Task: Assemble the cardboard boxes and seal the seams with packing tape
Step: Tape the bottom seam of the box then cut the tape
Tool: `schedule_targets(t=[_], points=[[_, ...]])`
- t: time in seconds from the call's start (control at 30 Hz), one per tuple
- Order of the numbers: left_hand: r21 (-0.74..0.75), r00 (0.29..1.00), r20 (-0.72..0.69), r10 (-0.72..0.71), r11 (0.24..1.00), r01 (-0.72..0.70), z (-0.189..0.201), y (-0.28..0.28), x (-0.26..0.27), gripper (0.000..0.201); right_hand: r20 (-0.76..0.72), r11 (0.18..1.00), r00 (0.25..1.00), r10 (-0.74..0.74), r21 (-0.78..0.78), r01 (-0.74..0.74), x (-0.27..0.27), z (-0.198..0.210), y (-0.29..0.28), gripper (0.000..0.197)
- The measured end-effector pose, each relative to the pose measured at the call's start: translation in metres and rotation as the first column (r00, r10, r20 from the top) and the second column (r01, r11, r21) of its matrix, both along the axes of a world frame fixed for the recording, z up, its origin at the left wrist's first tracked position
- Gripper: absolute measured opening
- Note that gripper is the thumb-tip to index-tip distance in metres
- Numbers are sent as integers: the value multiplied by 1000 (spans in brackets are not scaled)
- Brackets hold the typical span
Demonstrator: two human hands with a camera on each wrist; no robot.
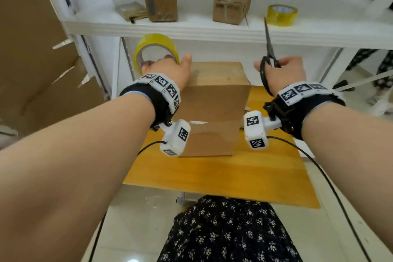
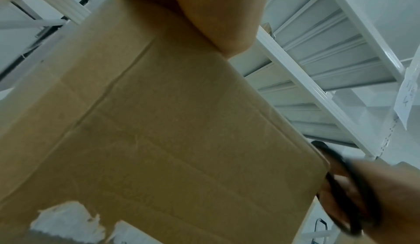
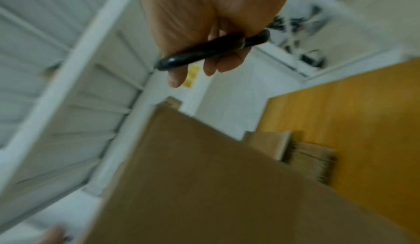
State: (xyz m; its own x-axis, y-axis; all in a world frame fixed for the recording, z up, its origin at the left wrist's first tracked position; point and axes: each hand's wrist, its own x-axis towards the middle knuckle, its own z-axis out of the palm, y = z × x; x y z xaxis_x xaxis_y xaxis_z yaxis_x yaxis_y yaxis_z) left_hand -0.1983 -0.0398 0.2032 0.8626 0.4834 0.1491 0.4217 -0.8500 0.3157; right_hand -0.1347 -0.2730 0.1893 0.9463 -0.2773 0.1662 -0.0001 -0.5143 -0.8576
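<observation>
A closed brown cardboard box [image 1: 214, 100] stands upright on the orange table [image 1: 234, 174], and it fills the left wrist view [image 2: 170, 131] and the lower right wrist view [image 3: 216, 185]. My left hand [image 1: 168, 70] holds a yellow roll of packing tape [image 1: 155, 49] just left of the box top, fingers through its core. My right hand [image 1: 280, 72] grips black scissors [image 1: 269, 49] to the right of the box, blades pointing up. The handle [image 3: 213, 50] sits under my curled fingers. Torn white patches [image 2: 68, 221] mark the box's near face.
A white shelf [image 1: 212, 30] above the table carries two small taped boxes [image 1: 161, 2] [image 1: 232, 5], a flat packet [image 1: 131, 10] and a second tape roll [image 1: 281, 15]. Flattened cardboard sheets [image 1: 38, 59] lean at the left. Cables hang from both wrists.
</observation>
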Motion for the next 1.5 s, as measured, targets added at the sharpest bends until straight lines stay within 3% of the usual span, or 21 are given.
schedule_targets(t=[0.07, 0.17, 0.37, 0.5, 0.63, 0.7, 0.87, 1.0, 1.33, 1.5], points=[[-65, 999, -34, -12, 998, 10, 2, 6, 2, 80, 2, 973, 985, 172, -154, -170, -13, 28, 20, 65], [-194, 999, -47, -18, 981, 8, 4, 16, 7, 90, -80, 834, 935, 345, -431, -344, -30, 52, 45, 77], [-434, 999, -4, -35, 900, 29, 21, 8, -5, 76, -268, 629, 876, 402, -614, -477, -53, 65, 57, 91], [-509, 1000, -26, -14, 861, -1, 26, 6, -8, 78, -252, 505, 875, 414, -736, -451, -70, 85, 55, 88], [-547, 1000, -29, 0, 837, -16, 28, 5, -7, 79, -170, 256, 903, 394, -924, -285, -96, 102, 57, 70], [-561, 1000, -10, -17, 828, 9, 30, 3, -6, 74, -113, 195, 914, 390, -960, -203, -106, 99, 65, 58], [-580, 998, 46, -39, 812, 58, 23, 9, -2, 64, -74, 185, 926, 369, -971, -152, -116, 84, 91, 53], [-483, 995, 86, -44, 872, 80, 12, 18, 8, 58, -58, 206, 919, 391, -967, -148, -119, 76, 98, 47], [-364, 988, 154, 11, 930, 47, -1, 27, 14, 36, -70, 334, 886, 458, -910, -245, -123, 71, 109, 31], [-338, 987, 160, 25, 941, 31, -5, 30, 16, 37, -76, 329, 864, 498, -905, -270, -126, 69, 110, 31]])
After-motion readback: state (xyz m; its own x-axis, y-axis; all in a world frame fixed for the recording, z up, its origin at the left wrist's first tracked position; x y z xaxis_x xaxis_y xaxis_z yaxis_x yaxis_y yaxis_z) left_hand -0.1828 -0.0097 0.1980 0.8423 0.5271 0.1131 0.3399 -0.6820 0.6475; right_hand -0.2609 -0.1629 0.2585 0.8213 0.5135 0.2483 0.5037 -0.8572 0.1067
